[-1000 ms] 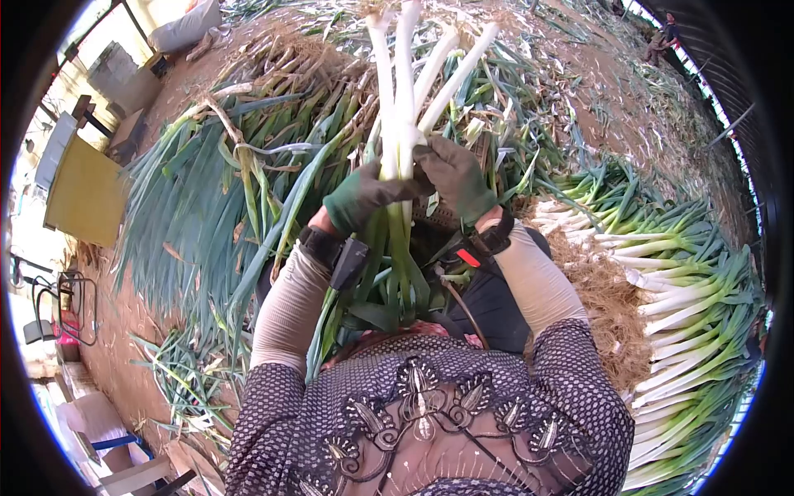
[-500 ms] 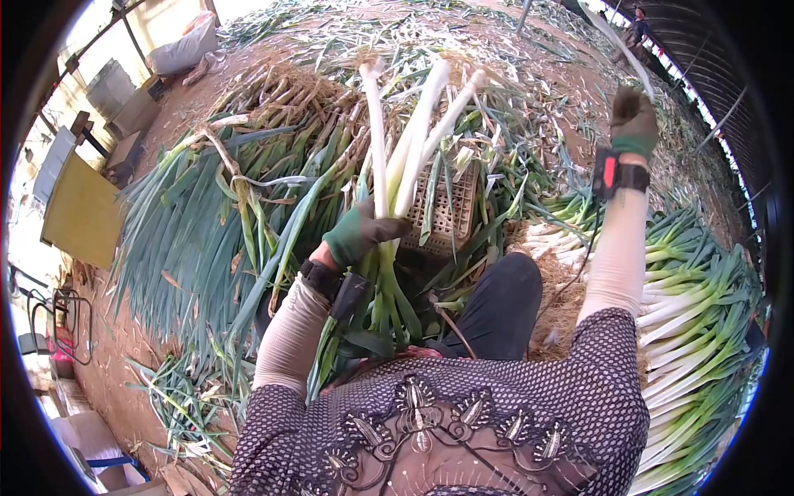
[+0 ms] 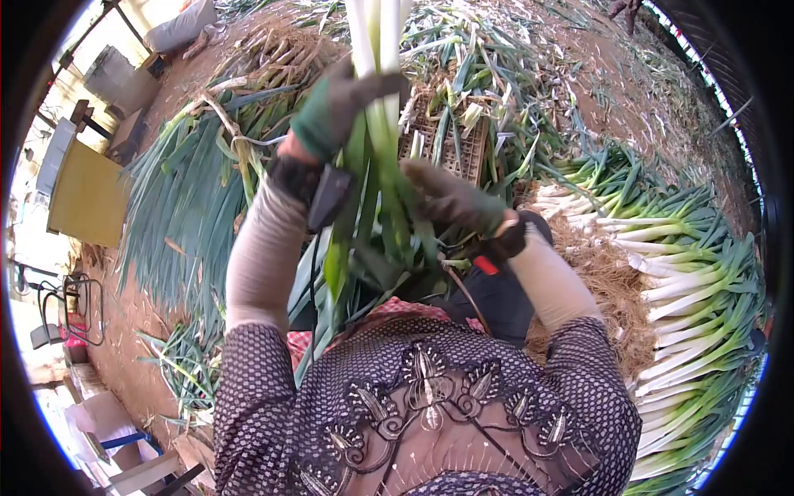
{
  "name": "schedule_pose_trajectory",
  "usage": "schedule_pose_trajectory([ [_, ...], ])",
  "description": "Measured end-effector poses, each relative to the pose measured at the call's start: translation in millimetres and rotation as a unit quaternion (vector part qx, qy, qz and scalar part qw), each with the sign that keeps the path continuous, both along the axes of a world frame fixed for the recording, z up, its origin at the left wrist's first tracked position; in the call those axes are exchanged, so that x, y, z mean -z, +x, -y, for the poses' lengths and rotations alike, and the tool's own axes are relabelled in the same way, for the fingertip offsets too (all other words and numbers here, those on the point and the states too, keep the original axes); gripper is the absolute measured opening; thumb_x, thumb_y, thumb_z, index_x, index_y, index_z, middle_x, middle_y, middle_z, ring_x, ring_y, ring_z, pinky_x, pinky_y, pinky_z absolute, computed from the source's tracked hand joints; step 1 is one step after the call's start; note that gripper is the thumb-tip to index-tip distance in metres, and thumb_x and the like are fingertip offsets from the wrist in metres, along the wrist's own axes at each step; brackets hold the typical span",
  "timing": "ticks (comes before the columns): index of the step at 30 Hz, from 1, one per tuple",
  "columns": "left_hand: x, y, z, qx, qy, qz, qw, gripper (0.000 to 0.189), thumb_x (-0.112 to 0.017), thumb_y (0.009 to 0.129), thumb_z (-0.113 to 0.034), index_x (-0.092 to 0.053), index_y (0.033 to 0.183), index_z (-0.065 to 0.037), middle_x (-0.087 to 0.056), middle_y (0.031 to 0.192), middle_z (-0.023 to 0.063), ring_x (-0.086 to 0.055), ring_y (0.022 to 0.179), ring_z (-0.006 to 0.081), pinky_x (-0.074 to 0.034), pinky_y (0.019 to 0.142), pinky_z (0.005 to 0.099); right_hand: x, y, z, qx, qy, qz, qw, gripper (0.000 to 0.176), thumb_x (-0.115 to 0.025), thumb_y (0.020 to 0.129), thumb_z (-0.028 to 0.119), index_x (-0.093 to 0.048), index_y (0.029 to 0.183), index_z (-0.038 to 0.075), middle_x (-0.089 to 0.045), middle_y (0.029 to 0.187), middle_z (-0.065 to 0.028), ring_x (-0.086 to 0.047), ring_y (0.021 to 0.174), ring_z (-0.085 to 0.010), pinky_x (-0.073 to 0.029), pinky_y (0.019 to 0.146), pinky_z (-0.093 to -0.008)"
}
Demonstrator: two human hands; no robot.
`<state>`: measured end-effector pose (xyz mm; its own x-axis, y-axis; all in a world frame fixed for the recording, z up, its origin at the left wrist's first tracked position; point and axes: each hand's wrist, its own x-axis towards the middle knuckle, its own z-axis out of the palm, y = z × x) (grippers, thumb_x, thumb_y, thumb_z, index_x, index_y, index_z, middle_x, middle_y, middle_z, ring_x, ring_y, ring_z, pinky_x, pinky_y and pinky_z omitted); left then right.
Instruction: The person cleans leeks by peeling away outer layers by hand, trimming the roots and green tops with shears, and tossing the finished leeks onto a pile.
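My left hand [image 3: 343,103], in a green and dark work glove, is closed around a small bunch of green onions [image 3: 385,136]. Their white stems point up past the top edge of the view, and the green leaves hang down toward my lap. My right hand [image 3: 455,198], gloved too, is beside the hanging leaves, its fingers extended toward them. Slight blur hides whether those fingertips touch the leaves. Just behind the bunch stands a tan plastic crate [image 3: 467,149] with leaf scraps over it.
A big heap of untrimmed green onions [image 3: 186,215] lies to the left. On the right, cleaned green onions [image 3: 686,289] lie in a long row beside brown fibrous litter [image 3: 608,281]. A yellow panel [image 3: 87,194] stands far left. Leaf scraps cover the ground behind.
My right hand has come down from the upper right, where it held a pale strip, to the leaves. My left hand has lifted the bunch upward and away from me.
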<state>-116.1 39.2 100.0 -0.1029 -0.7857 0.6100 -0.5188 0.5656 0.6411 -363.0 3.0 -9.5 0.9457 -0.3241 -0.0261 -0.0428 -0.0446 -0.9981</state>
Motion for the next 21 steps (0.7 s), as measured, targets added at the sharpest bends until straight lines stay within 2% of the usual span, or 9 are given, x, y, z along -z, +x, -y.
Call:
schedule_pose_trajectory([
  [2, -37.0, 8.7, 13.1, -0.014, -0.16, 0.101, 0.982, 0.019, -0.067, 0.087, -0.01, -0.07, 0.106, -0.011, -0.07, 0.094, 0.0097, -0.069, 0.085, 0.0211, -0.058, 0.074, 0.0325, 33.7, 26.7, -27.5, -0.057, -0.03, -0.002, 0.998, 0.058, -0.07, 0.085, 0.014, -0.045, 0.137, 0.009, -0.062, 0.116, -0.0093, -0.061, 0.099, -0.0171, -0.052, 0.085, -0.0325],
  [4, -79.2, 22.4, 15.8, 0.076, 0.023, -0.222, 0.972, 0.022, -0.068, 0.087, -0.015, -0.07, 0.109, -0.014, -0.07, 0.094, 0.0094, -0.069, 0.086, 0.0206, -0.057, 0.075, 0.0324, 70.4, 36.1, -47.0, -0.108, -0.063, -0.001, 0.992, 0.059, -0.073, 0.08, 0.01, -0.05, 0.134, 0.01, -0.067, 0.109, -0.0075, -0.062, 0.096, -0.0166, -0.053, 0.081, -0.0333],
  [5, -101.7, 10.5, 5.9, 0.054, -0.118, -0.125, 0.984, 0.024, -0.057, 0.095, -0.017, -0.063, 0.107, 0.003, -0.066, 0.092, 0.0103, -0.064, 0.087, 0.0192, -0.054, 0.077, 0.0311, 87.5, 27.0, -54.2, -0.12, -0.091, -0.073, 0.986, 0.055, -0.074, 0.078, 0.016, -0.055, 0.129, 0.009, -0.068, 0.106, -0.0082, -0.063, 0.096, -0.0187, -0.052, 0.082, -0.0348],
  [7, -135.8, 28.3, -3.3, -0.136, -0.272, 0.126, 0.944, 0.028, -0.062, 0.093, -0.023, -0.065, 0.104, 0.003, -0.067, 0.086, 0.0081, -0.064, 0.081, 0.0171, -0.053, 0.071, 0.0266, 123.1, -3.6, -54.1, -0.171, -0.176, -0.257, 0.935, 0.05, -0.077, 0.074, 0.027, -0.063, 0.117, 0.006, -0.07, 0.104, -0.0109, -0.066, 0.095, -0.0232, -0.052, 0.084, -0.0371],
  [8, -143.2, 16.6, -14.3, -0.064, -0.123, -0.164, 0.977, 0.028, -0.064, 0.092, -0.024, -0.066, 0.101, 0.002, -0.066, 0.084, 0.0072, -0.064, 0.078, 0.0164, -0.053, 0.069, 0.0257, 135.2, -21.9, -49.4, -0.208, -0.227, -0.365, 0.878, 0.05, -0.078, 0.071, 0.032, -0.066, 0.111, 0.005, -0.071, 0.104, -0.0128, -0.067, 0.095, -0.0257, -0.052, 0.084, -0.0379],
  [10, -159.4, 11.9, -29.9, -0.091, -0.138, -0.187, 0.968, 0.028, -0.067, 0.09, -0.024, -0.066, 0.099, 0.002, -0.066, 0.083, 0.0065, -0.064, 0.075, 0.0161, -0.052, 0.067, 0.026, 103.9, -45.6, -33.9, -0.144, -0.279, -0.468, 0.826, 0.051, -0.078, 0.069, 0.039, -0.068, 0.106, 0.004, -0.07, 0.099, -0.0176, -0.068, 0.093, -0.0302, -0.052, 0.085, -0.0395],
  [15, -159.2, 9.5, -40.8, -0.152, -0.178, -0.16, 0.959, 0.027, -0.069, 0.087, -0.022, -0.066, 0.1, 0.001, -0.066, 0.082, 0.0052, -0.064, 0.073, 0.0154, -0.051, 0.064, 0.027, -50.9, -67.3, 11.1, 0.038, -0.343, -0.356, 0.868, 0.042, -0.072, 0.082, 0.034, -0.064, 0.114, 0.009, -0.07, 0.093, -0.0167, -0.068, 0.087, -0.0269, -0.053, 0.077, -0.0377],
  [18, -147.4, -0.3, -27.2, -0.15, -0.218, -0.168, 0.95, 0.023, -0.068, 0.088, -0.017, -0.065, 0.102, 0.0, -0.066, 0.082, 0.0051, -0.063, 0.074, 0.0147, -0.051, 0.065, 0.0273, -130.4, -60.3, 0.8, 0.181, -0.408, -0.249, 0.86, 0.042, -0.071, 0.086, 0.031, -0.061, 0.12, 0.009, -0.069, 0.094, -0.0151, -0.068, 0.086, -0.022, -0.052, 0.074, -0.0349],
  [21, -138.3, -7.1, -7.8, -0.073, -0.232, -0.224, 0.944, 0.024, -0.068, 0.087, -0.011, -0.062, 0.107, 0.0, -0.066, 0.084, 0.0047, -0.062, 0.076, 0.0143, -0.051, 0.068, 0.0275, -131.5, -34.9, -28.1, 0.188, -0.231, 0.089, 0.95, 0.043, -0.071, 0.086, 0.03, -0.06, 0.12, 0.005, -0.068, 0.094, -0.0152, -0.068, 0.086, -0.0226, -0.052, 0.074, -0.0361],
])
